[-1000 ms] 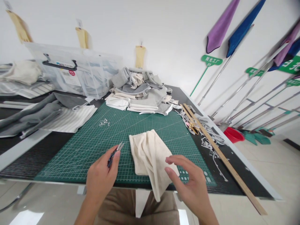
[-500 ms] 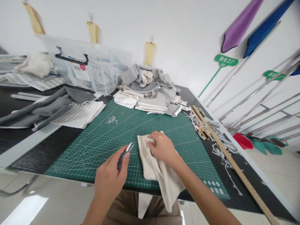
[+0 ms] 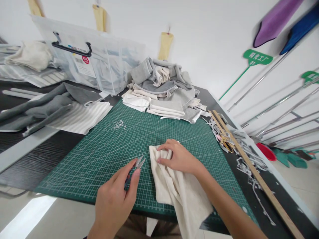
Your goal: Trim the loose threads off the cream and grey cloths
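Cloth (image 3: 185,197), cream and creased, lies on the near part of the mat (image 3: 99,159), its lower end hanging over the front edge of the worktop (image 3: 32,156). The right hand (image 3: 180,159) is clamped on its upper part, a fold bunched between thumb and fingers. The left hand (image 3: 117,191) is closed around the snips (image 3: 140,162), whose blades stand parted and point away from the person, just beside the cloth's left edge but not touching it. Small scraps (image 3: 120,125) lie farther up the mat, left of the cloth. At the far edge sits a pile (image 3: 161,89) of folded grey and white fabric, with a clear box (image 3: 112,66) to its left. On the right, a wooden strip (image 3: 259,181) lies among pale cords (image 3: 243,164)
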The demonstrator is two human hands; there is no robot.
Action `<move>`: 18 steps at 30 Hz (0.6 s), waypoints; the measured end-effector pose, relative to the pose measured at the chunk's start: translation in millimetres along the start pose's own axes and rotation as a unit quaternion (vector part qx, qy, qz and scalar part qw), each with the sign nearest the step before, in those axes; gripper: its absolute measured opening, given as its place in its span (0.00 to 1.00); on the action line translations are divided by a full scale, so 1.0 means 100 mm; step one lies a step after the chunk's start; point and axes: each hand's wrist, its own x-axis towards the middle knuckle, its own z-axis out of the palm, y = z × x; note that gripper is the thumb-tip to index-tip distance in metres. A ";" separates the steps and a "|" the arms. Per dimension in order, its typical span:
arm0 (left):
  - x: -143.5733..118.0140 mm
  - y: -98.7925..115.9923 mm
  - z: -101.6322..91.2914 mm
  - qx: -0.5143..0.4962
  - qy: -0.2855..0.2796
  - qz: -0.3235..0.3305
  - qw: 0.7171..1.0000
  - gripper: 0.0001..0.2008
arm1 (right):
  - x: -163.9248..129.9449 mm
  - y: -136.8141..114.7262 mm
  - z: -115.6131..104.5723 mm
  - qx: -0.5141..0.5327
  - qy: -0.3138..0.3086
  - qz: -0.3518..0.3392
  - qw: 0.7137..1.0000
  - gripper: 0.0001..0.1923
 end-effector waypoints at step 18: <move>0.25 0.31 0.03 0.031 -0.019 -0.051 0.998 0.16 | 0.01 0.20 0.03 0.114 0.030 -0.062 0.991 0.05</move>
